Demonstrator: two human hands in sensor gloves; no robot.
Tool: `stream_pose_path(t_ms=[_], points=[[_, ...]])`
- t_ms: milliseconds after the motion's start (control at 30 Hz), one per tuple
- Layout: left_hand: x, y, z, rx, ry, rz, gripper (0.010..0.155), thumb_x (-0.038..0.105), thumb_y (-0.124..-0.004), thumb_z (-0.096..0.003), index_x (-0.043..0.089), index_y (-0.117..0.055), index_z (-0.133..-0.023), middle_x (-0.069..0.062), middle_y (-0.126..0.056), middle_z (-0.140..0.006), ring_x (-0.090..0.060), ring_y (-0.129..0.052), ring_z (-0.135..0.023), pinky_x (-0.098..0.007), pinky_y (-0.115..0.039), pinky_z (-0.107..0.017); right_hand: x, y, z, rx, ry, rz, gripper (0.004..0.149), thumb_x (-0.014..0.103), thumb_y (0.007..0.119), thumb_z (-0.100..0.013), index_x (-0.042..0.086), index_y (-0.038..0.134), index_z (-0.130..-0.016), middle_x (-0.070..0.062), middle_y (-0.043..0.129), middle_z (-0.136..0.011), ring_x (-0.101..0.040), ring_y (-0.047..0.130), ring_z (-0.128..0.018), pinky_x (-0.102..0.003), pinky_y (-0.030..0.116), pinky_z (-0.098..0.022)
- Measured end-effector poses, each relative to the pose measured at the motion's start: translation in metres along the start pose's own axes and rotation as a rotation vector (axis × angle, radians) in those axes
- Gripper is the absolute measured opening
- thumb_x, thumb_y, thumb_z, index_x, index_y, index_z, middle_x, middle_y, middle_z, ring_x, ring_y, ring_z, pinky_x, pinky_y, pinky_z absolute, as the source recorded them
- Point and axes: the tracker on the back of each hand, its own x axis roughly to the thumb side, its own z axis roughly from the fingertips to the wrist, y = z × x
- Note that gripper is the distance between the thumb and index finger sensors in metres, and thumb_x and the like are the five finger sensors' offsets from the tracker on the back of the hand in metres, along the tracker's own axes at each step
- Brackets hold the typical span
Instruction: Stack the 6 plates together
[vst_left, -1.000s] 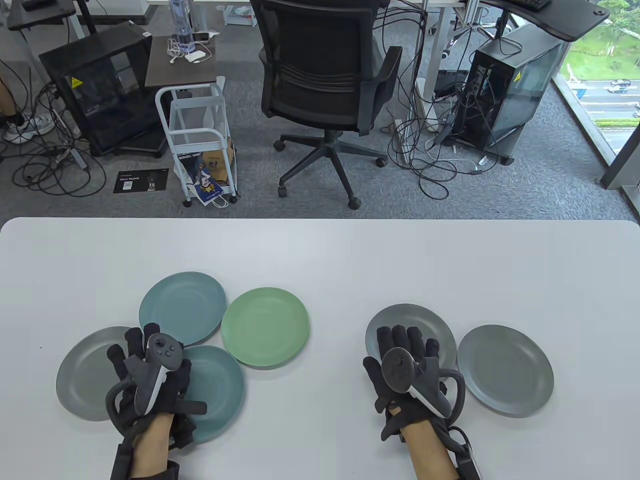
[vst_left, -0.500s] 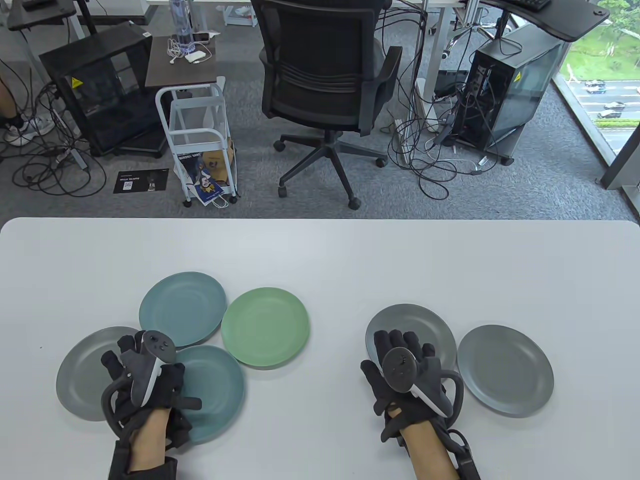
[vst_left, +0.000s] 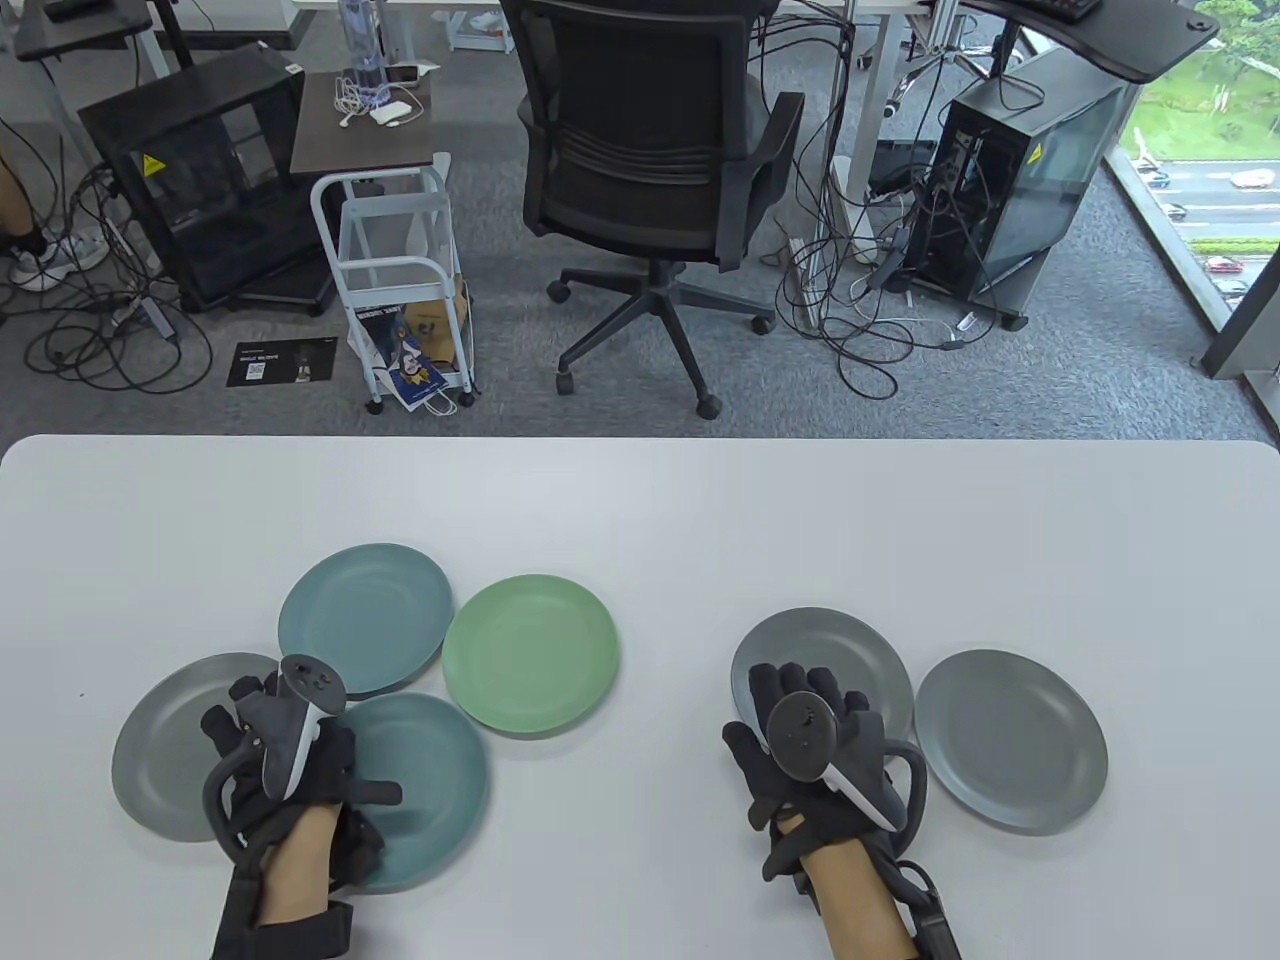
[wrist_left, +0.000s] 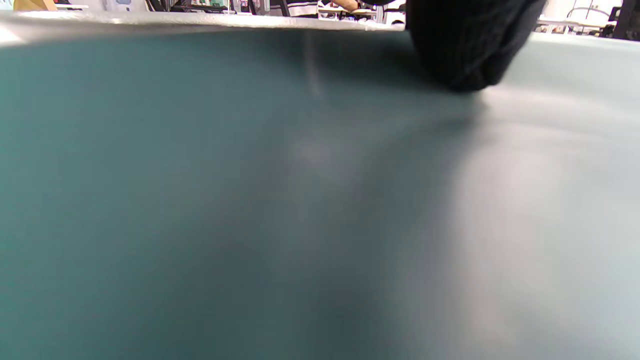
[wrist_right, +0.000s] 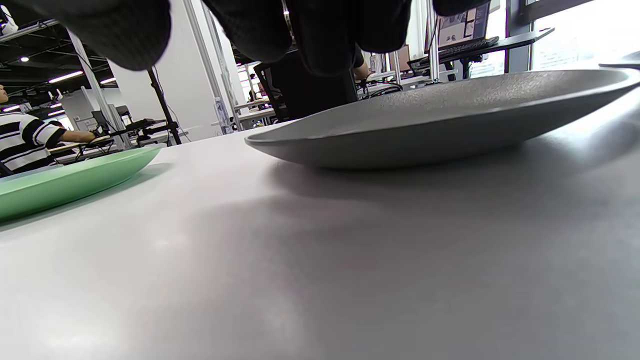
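Observation:
Six plates lie on the white table (vst_left: 640, 520). On the left are a far teal plate (vst_left: 365, 618), a green plate (vst_left: 530, 655), a near teal plate (vst_left: 435, 790) and a grey plate (vst_left: 160, 745). On the right are a grey plate (vst_left: 830, 645) and another grey plate (vst_left: 1010, 740). My left hand (vst_left: 310, 750) lies over the seam between the left grey plate and the near teal plate, thumb out over the teal one. In the left wrist view one fingertip (wrist_left: 460, 50) touches the teal plate (wrist_left: 175, 175). My right hand (vst_left: 775, 705) is spread over the near rim of the right grey plate (wrist_right: 450, 115), holding nothing.
The far half of the table is bare. The green plate shows at the left of the right wrist view (wrist_right: 65, 180). Beyond the far edge stand an office chair (vst_left: 650, 150), a white cart (vst_left: 395, 280) and computer towers on the floor.
My left hand has drawn back toward me off the far teal plate, and its fingers have curled in. My right hand has shifted slightly back.

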Motion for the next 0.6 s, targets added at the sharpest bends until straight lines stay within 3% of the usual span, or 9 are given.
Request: stream_pose_path(t_ms=[233, 367, 433, 533, 600], points=[[-0.011, 0.015, 0.009, 0.030, -0.018, 0.096, 0.047, 0.046, -0.079, -0.0400, 0.047, -0.068, -0.085, 0.025, -0.028, -0.115, -0.005, -0.006, -0.114, -0.042, -0.003, -0.087, 0.003, -0.004, 0.002, -0.023, -0.011, -0.004, 0.068, 0.066, 0.056, -0.055, 0.030, 0.040, -0.111, -0.003, 0.045, -0.121, -0.034, 0.038, -0.110, -0.061, 0.031, -0.078], [-0.015, 0.020, 0.013, 0.045, -0.044, 0.150, 0.045, 0.046, -0.078, -0.0398, 0.051, -0.069, -0.084, 0.024, -0.040, -0.113, -0.008, -0.012, -0.114, -0.043, -0.004, -0.087, 0.004, -0.005, 0.003, -0.028, -0.016, -0.003, 0.068, 0.066, 0.056, -0.055, 0.031, 0.040, -0.111, -0.003, 0.044, -0.121, -0.034, 0.038, -0.110, -0.061, 0.031, -0.078], [-0.017, 0.023, 0.015, 0.063, -0.060, 0.182, 0.044, 0.046, -0.078, -0.0396, 0.052, -0.070, -0.083, 0.023, -0.058, -0.106, -0.008, -0.026, -0.115, -0.044, -0.007, -0.087, 0.003, -0.005, 0.003, -0.027, -0.014, -0.004, 0.068, 0.066, 0.056, -0.055, 0.031, 0.040, -0.111, -0.004, 0.044, -0.121, -0.034, 0.038, -0.110, -0.061, 0.031, -0.078], [-0.020, 0.029, 0.017, 0.072, -0.084, 0.239, 0.043, 0.046, -0.079, -0.0392, 0.051, -0.073, -0.081, 0.018, -0.085, -0.081, -0.005, -0.058, -0.108, -0.045, -0.012, -0.088, 0.002, -0.005, 0.003, -0.027, -0.011, -0.006, 0.068, 0.066, 0.056, -0.055, 0.031, 0.039, -0.111, -0.004, 0.044, -0.121, -0.035, 0.038, -0.110, -0.061, 0.031, -0.078], [-0.022, 0.031, 0.018, 0.061, -0.092, 0.261, 0.042, 0.045, -0.079, -0.0386, 0.049, -0.076, -0.080, 0.015, -0.089, -0.075, -0.005, -0.068, -0.102, -0.045, -0.015, -0.088, 0.002, -0.004, 0.003, -0.028, -0.010, -0.008, 0.068, 0.066, 0.056, -0.055, 0.031, 0.039, -0.111, -0.004, 0.044, -0.121, -0.035, 0.038, -0.110, -0.061, 0.031, -0.078]])
